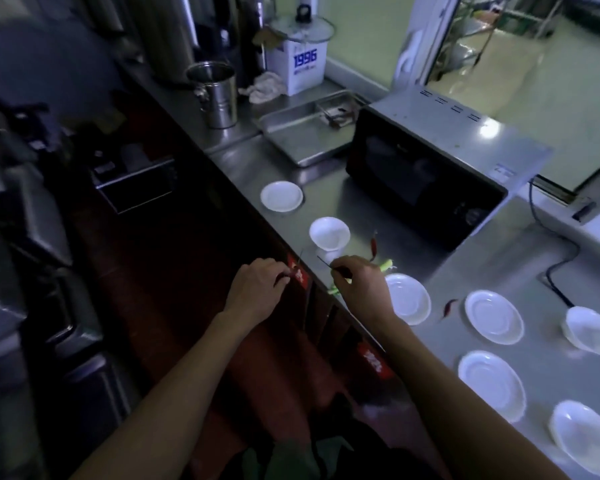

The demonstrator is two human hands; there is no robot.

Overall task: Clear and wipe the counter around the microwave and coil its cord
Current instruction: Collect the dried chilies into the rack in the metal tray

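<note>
Clearing chillies from the desk (471, 271) edge.
Right hand (361, 284) is pinching one chilli (338, 270); left hand (257, 285) is curling round collected chillies, freeing the surface for wiping.

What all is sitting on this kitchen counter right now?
Microwave: one, black front, silver top, back of counter.
Cord: one, dark, right of microwave.
Plates: four, white; one left of microwave, three at right.
Bowls: three, white; one before microwave, two at right edge.
Red chillies: at least two loose, near bowl and plates.
Green scraps: few, by right hand.
Metal tray: one, silver, behind microwave.
Steel bucket: one, far left.
White box: one, blue print, far end.
Left hand: holds red chilli.
Right hand: pinches thin stem.
</note>
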